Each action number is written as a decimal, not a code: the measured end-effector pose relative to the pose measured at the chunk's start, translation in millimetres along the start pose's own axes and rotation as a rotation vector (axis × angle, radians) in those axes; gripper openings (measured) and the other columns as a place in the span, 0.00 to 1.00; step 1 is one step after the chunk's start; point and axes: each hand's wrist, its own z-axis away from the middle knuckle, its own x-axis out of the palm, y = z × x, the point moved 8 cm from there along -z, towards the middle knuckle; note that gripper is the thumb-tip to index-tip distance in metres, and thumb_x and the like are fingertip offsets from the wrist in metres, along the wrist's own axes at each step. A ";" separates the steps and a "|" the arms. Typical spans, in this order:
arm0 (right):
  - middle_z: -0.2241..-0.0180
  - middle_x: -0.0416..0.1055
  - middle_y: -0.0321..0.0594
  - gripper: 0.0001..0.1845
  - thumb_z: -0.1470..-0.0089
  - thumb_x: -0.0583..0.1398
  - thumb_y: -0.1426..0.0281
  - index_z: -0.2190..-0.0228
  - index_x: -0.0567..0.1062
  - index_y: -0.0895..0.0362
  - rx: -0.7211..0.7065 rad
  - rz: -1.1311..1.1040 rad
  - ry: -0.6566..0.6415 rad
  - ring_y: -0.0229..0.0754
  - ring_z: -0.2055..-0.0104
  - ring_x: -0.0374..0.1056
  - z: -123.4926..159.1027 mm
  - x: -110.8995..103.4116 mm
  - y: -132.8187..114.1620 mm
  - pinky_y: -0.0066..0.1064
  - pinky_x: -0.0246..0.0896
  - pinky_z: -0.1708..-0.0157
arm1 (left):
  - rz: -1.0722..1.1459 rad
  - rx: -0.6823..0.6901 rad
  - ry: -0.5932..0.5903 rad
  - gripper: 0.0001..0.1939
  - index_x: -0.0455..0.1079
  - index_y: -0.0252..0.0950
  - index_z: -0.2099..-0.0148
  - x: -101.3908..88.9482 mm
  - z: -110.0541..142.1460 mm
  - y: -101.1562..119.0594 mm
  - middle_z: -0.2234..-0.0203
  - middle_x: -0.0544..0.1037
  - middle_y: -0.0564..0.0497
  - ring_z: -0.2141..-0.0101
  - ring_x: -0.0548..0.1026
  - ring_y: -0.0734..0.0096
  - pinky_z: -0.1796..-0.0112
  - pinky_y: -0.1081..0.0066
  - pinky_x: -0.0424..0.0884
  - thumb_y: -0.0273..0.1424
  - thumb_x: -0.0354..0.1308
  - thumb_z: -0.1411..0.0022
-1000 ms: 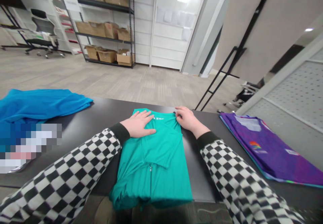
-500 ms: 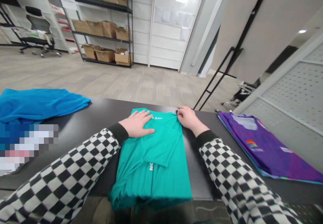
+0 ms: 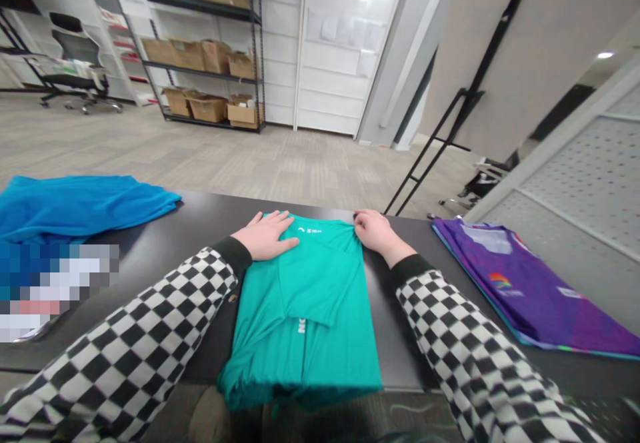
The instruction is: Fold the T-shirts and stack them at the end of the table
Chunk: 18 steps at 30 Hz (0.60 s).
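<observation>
A teal-green T-shirt (image 3: 320, 283) lies partly folded on the black table, one sleeve laid across its middle and white print near the collar. Its lower end hangs over the near table edge, with creases along the left side. My left hand (image 3: 266, 235) rests flat on the shirt's upper left corner, fingers spread. At the upper right corner, my right hand (image 3: 374, 230) is closed with its fingertips pinching the cloth; the fingertips are partly hidden.
On the left of the table (image 3: 200, 226) is a heaped blue garment (image 3: 90, 203). A folded purple shirt (image 3: 525, 290) lies to the right, beside a perforated panel (image 3: 580, 183). Beyond stand a whiteboard on a black stand (image 3: 495, 50) and a shelf with cardboard boxes (image 3: 207, 106).
My left hand has slid slightly up and left, uncovering more of the collar print. The shirt's upper right corner has shifted a little right with my right hand.
</observation>
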 end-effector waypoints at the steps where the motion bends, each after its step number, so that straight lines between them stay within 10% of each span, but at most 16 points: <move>1: 0.41 0.83 0.46 0.13 0.38 0.59 0.77 0.67 0.83 0.52 0.002 0.013 -0.003 0.52 0.37 0.75 0.5 -1.3 -0.9 0.42 0.66 0.33 | -0.005 -0.002 -0.003 0.50 0.52 0.43 0.13 -0.6 0.4 0.6 0.16 0.50 0.44 0.17 0.47 0.42 0.21 0.35 0.39 0.66 0.43 0.24; 12: 0.38 0.81 0.47 0.14 0.36 0.58 0.76 0.61 0.85 0.53 0.064 0.059 0.008 0.55 0.35 0.72 5.1 -11.3 -7.4 0.49 0.64 0.32 | -0.029 -0.002 0.016 0.48 0.56 0.41 0.14 -5.1 -1.3 1.4 0.16 0.52 0.42 0.18 0.49 0.42 0.22 0.33 0.39 0.62 0.46 0.24; 18: 0.28 0.72 0.52 0.23 0.29 0.57 0.69 0.38 0.81 0.57 -0.085 -0.033 0.184 0.60 0.23 0.62 30.7 -35.5 -59.1 0.60 0.49 0.22 | -0.131 0.127 0.209 0.41 0.61 0.34 0.17 -28.2 19.1 43.4 0.17 0.56 0.38 0.18 0.53 0.47 0.20 0.42 0.40 0.52 0.46 0.20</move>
